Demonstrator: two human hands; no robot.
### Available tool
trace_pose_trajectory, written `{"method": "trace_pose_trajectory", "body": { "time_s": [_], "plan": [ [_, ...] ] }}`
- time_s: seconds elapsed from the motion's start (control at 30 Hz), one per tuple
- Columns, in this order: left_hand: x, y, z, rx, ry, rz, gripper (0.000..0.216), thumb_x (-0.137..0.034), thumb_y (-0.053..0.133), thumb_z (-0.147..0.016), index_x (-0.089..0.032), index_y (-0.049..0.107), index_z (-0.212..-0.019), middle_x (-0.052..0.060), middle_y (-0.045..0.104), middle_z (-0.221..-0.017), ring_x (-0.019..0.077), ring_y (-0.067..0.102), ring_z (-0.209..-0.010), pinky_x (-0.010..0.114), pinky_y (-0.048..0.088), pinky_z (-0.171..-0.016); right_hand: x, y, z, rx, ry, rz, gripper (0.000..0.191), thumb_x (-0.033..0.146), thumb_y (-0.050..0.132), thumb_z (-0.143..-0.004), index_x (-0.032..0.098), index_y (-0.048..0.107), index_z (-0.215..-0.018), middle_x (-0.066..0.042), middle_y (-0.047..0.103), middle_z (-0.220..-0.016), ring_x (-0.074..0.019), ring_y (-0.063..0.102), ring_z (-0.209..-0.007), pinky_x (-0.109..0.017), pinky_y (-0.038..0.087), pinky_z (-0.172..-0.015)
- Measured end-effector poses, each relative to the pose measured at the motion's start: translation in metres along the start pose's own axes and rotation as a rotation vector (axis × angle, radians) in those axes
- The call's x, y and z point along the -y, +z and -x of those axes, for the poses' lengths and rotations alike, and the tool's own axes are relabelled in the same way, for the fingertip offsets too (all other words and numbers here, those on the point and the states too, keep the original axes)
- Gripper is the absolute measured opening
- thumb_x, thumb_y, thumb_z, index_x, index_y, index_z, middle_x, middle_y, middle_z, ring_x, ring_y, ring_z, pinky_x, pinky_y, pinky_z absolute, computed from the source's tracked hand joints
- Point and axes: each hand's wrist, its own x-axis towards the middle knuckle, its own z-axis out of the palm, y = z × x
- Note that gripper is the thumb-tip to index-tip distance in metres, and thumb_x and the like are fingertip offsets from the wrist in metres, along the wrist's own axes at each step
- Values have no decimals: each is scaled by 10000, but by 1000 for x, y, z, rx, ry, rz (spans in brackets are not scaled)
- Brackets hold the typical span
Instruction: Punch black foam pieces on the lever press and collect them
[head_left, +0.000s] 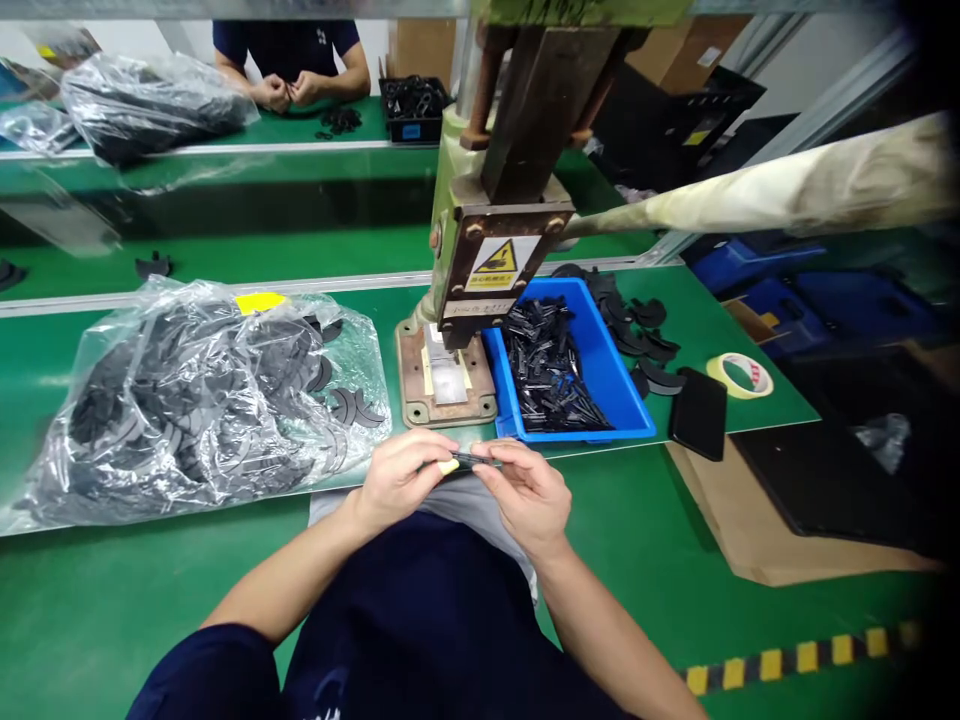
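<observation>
Both hands meet at the table's front edge, just before the hand press. My left hand (405,475) pinches one end of a thin black strip (472,458); something small and yellow shows at its fingertips, perhaps a finger cover. My right hand (529,488) is closed on the strip's other end. Fingers hide most of the strip, so its exact kind is unclear. Behind the hands stands the green press (469,230), its ram above a metal base plate (450,412). Right of the base, a blue bin (607,375) holds many slim black parts.
A clear plastic bag (202,400) of curved black pieces covers the table's left. Loose curved pieces (652,345), a phone (697,412) and a tape roll (739,375) lie at right. The press's wrapped lever (750,195) juts rightward. A co-worker (289,60) sits across.
</observation>
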Motion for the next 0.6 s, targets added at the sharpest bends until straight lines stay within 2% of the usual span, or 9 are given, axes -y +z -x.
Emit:
{"method": "trace_pose_trajectory", "body": {
  "time_s": [0.13, 0.3, 0.47, 0.6],
  "plan": [
    [5, 3, 7, -25, -26, 2, 93, -102, 676, -886, -164, 671, -955, 78, 742, -957, 150, 721, -874, 276, 606, -784, -4, 9, 1, -35, 131, -84, 283, 234, 849, -693, 262, 676, -915, -7, 775, -885, -167, 726, -857, -325, 602, -802],
    [1, 7, 13, -61, -96, 6, 58, -132, 680, -887, -167, 679, -934, 66, 720, -917, 141, 699, -832, 266, 593, -764, -5, 33, -7, 0, 392, -291, 363, 465, 832, -707, 236, 609, -879, -4, 729, -818, -132, 676, -720, -267, 561, -663],
    [2, -12, 2, 40, -166, 59, 89, -190, 650, -916, -170, 687, -995, 90, 700, -951, 167, 684, -885, 305, 585, -787, 2, 38, -22, 200, 675, -464, 419, 524, 823, -703, 210, 576, -830, 23, 636, -687, -93, 567, -576, -223, 470, -544],
    [6, -32, -12, 187, -115, 105, 135, -195, 615, -943, -179, 699, -1048, 124, 702, -1101, 187, 688, -1012, 321, 579, -870, 8, 34, -30, 391, 859, -538, 496, 525, 867, -645, 205, 545, -845, 53, 575, -616, -72, 514, -498, -198, 407, -490]
  ]
}}
